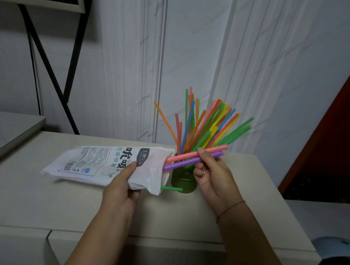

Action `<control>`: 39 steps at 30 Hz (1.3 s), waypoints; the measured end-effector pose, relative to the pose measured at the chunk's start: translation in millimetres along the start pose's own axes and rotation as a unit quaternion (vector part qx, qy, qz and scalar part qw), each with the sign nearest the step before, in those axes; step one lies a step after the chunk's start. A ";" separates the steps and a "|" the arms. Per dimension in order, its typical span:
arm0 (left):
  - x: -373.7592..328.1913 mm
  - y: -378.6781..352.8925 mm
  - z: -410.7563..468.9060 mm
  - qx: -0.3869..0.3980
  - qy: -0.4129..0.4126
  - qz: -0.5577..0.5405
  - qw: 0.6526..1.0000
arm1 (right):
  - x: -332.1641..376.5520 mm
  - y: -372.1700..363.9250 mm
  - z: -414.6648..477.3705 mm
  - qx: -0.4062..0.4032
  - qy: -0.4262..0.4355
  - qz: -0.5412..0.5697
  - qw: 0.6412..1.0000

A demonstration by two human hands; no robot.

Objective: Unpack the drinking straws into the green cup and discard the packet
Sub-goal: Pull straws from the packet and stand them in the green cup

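Right hand [212, 177] pinching pink and purple plastic straws [195, 158], half out of white printed plastic packet [107, 163]. Left hand [125, 183] clamping packet mouth. Translucent green cup [183, 181] at 3 o'clock of packet, nearly full. Next, probably: draw clear, tip upright, drop in; green straw [171, 188] left.

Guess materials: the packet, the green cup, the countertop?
Packet: thin white printed plastic film, slightly glossy; it crumples where the left hand pinches it. Green cup: translucent plastic by the look, since light passes through its wall. Countertop: matte beige, likely laminate or painted board; cannot tell which.
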State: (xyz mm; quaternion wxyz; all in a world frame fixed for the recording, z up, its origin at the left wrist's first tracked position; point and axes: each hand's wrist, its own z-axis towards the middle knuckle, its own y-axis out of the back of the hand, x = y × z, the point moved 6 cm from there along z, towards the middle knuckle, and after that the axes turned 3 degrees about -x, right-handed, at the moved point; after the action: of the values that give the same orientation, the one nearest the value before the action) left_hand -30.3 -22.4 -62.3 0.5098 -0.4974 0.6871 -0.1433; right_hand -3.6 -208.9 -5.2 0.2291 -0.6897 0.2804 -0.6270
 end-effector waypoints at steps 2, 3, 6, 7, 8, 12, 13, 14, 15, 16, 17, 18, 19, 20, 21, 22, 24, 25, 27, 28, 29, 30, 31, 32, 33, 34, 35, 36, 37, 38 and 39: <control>-0.5 1.0 0.3 -0.002 -0.002 -0.001 1.000 | -2.6 -1.5 0.2 0.003 -0.006 0.010 1.000; -0.7 1.4 0.3 -0.002 -0.003 -0.001 1.000 | -3.5 -2.3 -0.1 0.007 -0.005 0.002 1.000; 0.0 -0.1 -0.8 0.000 -0.008 0.001 1.000 | -7.7 -6.5 -2.7 0.025 0.001 -0.058 0.998; 0.8 -0.8 -1.4 0.001 -0.008 0.001 1.000 | -10.1 -8.0 -4.0 0.029 0.001 -0.083 0.996; 1.8 -1.2 -1.7 0.001 -0.008 0.001 1.000 | -12.9 -9.2 -5.4 0.032 0.001 -0.104 0.994; 3.0 -1.0 -1.4 -0.007 -0.003 -0.001 1.000 | -14.4 -10.6 -8.5 0.030 0.021 -0.153 0.988; 2.1 -0.6 -1.2 -0.009 -0.002 -0.005 1.000 | -9.9 -9.3 -8.4 0.022 0.034 -0.162 0.986; 0.6 0.2 -0.8 -0.011 0.000 -0.010 1.000 | -3.3 -6.8 -7.9 0.010 0.049 -0.168 0.984; -1.5 1.7 0.0 -0.015 -0.001 -0.018 1.000 | 4.9 -3.1 -7.4 -0.004 0.065 -0.171 0.983; -4.1 3.2 1.4 -0.019 -0.002 -0.026 0.999 | 13.9 1.3 -6.7 -0.018 0.079 -0.170 0.982; -7.2 5.0 3.2 -0.023 -0.006 -0.034 0.999 | 23.2 6.6 -6.1 -0.032 0.090 -0.167 0.981; -10.3 6.6 5.3 -0.028 -0.011 -0.040 0.999 | 32.2 12.4 -5.6 -0.044 0.100 -0.165 0.980; -13.4 8.2 7.5 -0.031 -0.017 -0.045 0.998 | 40.5 18.7 -4.9 -0.058 0.109 -0.164 0.979; -15.8 9.7 9.4 -0.035 -0.021 -0.046 0.998 | 48.1 25.2 -4.2 -0.070 0.117 -0.162 0.977; -17.5 10.6 10.4 -0.037 -0.024 -0.046 0.998 | 54.7 31.2 -3.6 -0.082 0.126 -0.157 0.976; -18.3 11.5 11.4 -0.039 -0.026 -0.044 0.998 | 60.5 36.8 -3.1 -0.092 0.134 -0.154 0.975; -18.6 12.5 12.7 -0.042 -0.028 -0.045 0.998 | 69.7 46.8 -2.0 -0.113 0.150 -0.157 0.970; -18.2 13.0 13.2 -0.043 -0.028 -0.045 0.998 | 73.4 50.9 -1.9 -0.121 0.158 -0.161 0.967; -17.0 13.5 13.9 -0.045 -0.025 -0.043 0.998 | 79.7 56.7 -2.8 -0.135 0.173 -0.173 0.960; -16.3 13.1 14.1 -0.043 -0.022 -0.040 0.998 | 82.9 59.1 -3.1 -0.143 0.182 -0.180 0.956; -15.8 12.7 13.9 -0.040 -0.020 -0.038 0.998 | 86.0 61.6 -3.4 -0.152 0.191 -0.185 0.952; -15.2 12.4 14.2 -0.038 -0.017 -0.037 0.998 | 89.4 64.3 -3.3 -0.161 0.200 -0.188 0.948; -14.9 12.0 13.9 -0.036 -0.015 -0.036 0.999 | 92.9 67.2 -3.1 -0.171 0.210 -0.193 0.943; -15.0 11.9 13.8 -0.036 -0.016 -0.036 0.999 | 96.2 70.5 -2.3 -0.182 0.220 -0.198 0.938; -15.2 11.6 13.3 -0.035 -0.018 -0.036 0.999 | 99.0 73.4 -1.7 -0.190 0.228 -0.204 0.933; -15.2 11.5 13.1 -0.034 -0.020 -0.036 0.999 | 101.0 74.7 -1.5 -0.193 0.234 -0.213 0.929; -15.1 11.5 13.1 -0.035 -0.022 -0.037 0.998 | 101.5 75.1 -1.4 -0.192 0.237 -0.226 0.925; -15.0 11.4 12.9 -0.036 -0.024 -0.037 0.998 | 100.8 73.3 -1.3 -0.188 0.238 -0.243 0.921; -14.6 10.9 12.2 -0.038 -0.025 -0.036 0.998 | 98.9 69.3 -1.5 -0.180 0.239 -0.264 0.917; -14.2 10.4 11.6 -0.039 -0.025 -0.037 0.998 | 95.8 63.9 -0.6 -0.169 0.239 -0.290 0.911; -13.6 9.9 11.0 -0.039 -0.024 -0.039 0.998 | 92.0 57.3 0.8 -0.156 0.239 -0.320 0.904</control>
State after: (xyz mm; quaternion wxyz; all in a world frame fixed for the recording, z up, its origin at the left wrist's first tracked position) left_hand -26.5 -3.1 -66.5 0.5004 -0.5463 0.6601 -0.1239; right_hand -3.3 -313.2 24.2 -0.1682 -0.5990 0.1856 -0.7606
